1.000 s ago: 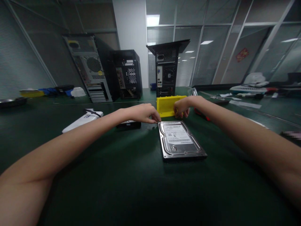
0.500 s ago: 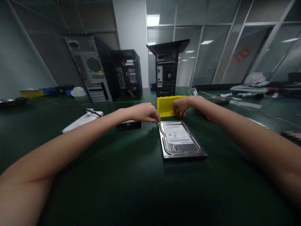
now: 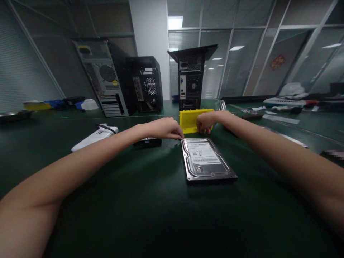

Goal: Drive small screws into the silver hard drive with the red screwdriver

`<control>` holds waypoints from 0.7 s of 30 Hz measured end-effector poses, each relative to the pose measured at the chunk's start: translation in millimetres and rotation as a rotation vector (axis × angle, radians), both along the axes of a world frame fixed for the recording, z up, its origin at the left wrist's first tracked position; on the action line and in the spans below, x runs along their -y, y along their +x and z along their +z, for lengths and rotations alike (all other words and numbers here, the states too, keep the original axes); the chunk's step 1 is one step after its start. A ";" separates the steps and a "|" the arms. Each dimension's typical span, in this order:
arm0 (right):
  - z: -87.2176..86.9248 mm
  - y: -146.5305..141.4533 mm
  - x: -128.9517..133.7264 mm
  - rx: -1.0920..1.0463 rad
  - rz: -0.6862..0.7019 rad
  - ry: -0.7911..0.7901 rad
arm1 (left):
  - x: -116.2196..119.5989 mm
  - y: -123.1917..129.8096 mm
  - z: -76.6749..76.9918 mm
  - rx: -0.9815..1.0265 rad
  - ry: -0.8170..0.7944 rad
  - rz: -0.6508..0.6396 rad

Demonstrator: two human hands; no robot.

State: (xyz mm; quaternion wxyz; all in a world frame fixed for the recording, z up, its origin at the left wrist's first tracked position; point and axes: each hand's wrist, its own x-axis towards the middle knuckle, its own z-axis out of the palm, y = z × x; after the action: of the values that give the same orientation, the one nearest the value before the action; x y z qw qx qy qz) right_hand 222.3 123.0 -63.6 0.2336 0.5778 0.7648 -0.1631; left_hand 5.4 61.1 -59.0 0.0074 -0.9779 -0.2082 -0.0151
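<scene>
A silver hard drive (image 3: 206,154) with a white label lies flat on the green table, label side up. At its far left corner, my left hand (image 3: 170,128) has its fingers drawn together, the tips touching the drive's edge. Just behind the drive stands a yellow parts bin (image 3: 188,120), its open side facing me. My right hand (image 3: 205,122) reaches into that bin with curled, closed fingers; whatever is between them is hidden. A dark drive-like box (image 3: 147,142) sits partly behind my left wrist.
A white box with a black strap (image 3: 95,138) lies beyond my left forearm. Computer cases (image 3: 107,79) stand at the back left, and another case (image 3: 190,79) rises behind the bin. Loose tools and metal parts (image 3: 255,109) are spread at the right.
My right hand has shifted slightly to the left inside the yellow bin. My left hand and the hard drive stay put.
</scene>
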 end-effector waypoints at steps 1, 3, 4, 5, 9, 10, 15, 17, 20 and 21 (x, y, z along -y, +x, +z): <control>-0.4 0.3 -0.4 0.000 -0.002 -0.001 | -0.3 0.0 -0.2 -0.002 0.005 0.001; -0.6 0.9 -0.4 -0.003 -0.009 -0.003 | -0.1 0.0 -0.1 -0.008 0.013 0.009; 0.0 1.2 0.1 -0.009 -0.011 -0.005 | 0.2 0.0 0.2 -0.009 0.014 0.014; 1.1 1.4 1.1 -0.019 -0.011 -0.012 | 0.6 0.0 0.5 -0.010 0.013 0.018; 13.2 3.0 10.0 -0.114 0.011 -0.075 | 1.1 0.0 0.7 -0.015 -0.003 0.021; 17.5 3.8 13.0 -0.151 0.020 -0.097 | 1.0 0.1 0.4 -0.016 -0.004 0.018; 34.0 10.3 25.2 -0.306 0.018 -0.209 | 1.1 0.8 -0.5 -0.016 0.013 0.014; 34.9 13.3 26.8 -0.331 -0.008 -0.253 | 1.1 0.6 -0.5 -0.013 0.010 0.011; 32.0 16.5 26.0 -0.342 -0.050 -0.312 | 0.2 0.0 -0.7 -0.010 0.000 0.005; 30.9 17.1 25.4 -0.341 -0.059 -0.326 | -0.3 -0.2 -0.9 -0.011 0.000 0.005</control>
State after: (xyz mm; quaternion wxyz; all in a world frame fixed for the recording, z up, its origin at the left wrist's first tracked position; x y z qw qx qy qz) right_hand 239.4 97.6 -32.7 0.1862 0.5185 0.7397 -0.3864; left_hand 5.2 61.4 -59.9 0.0085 -0.9774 -0.2109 -0.0096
